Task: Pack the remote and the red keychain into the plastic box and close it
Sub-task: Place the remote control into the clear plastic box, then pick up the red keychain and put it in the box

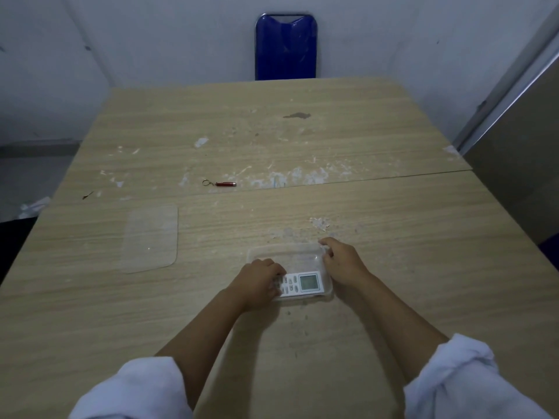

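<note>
head: remote (299,284) under left hand (261,281)

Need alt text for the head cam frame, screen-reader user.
Two bare hands settle a white remote into an open clear plastic box on a wooden table: left hand on the remote, right hand on the box's rim. The red keychain and clear lid lie apart, farther left.
</note>
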{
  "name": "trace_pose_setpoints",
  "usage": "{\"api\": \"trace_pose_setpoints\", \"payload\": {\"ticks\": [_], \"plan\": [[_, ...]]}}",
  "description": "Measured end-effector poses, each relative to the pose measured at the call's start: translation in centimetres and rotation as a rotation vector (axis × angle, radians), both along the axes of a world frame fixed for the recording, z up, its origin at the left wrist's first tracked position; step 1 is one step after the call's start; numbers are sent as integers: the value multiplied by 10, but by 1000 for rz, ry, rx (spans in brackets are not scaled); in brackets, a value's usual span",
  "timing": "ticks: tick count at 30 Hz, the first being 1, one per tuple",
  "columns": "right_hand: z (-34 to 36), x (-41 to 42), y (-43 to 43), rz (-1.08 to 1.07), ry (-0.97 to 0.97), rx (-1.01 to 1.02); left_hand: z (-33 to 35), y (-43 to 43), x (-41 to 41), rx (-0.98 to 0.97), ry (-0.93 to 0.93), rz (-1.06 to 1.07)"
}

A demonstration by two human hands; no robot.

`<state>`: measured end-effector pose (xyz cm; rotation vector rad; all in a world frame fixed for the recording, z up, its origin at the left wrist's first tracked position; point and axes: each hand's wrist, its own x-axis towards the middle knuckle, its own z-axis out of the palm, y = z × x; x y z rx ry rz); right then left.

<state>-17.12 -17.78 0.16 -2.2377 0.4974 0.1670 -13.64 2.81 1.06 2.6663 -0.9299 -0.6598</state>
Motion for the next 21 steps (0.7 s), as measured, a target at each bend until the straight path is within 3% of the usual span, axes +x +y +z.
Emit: {"api": "trace_pose_setpoints", "payload": {"ticks": [6,12,17,21], "plan": [[2,14,2,59,37,-116,6,6,9,-76,-51,4],[5,58,20,86,-3,-199,9,32,42,-340,-135,252],[1,112,56,278,-46,-238,-8,67,87,-230,-166,410],[-4,156,88,342,-114,-240,-18,89,117,-69,-133,412]]}}
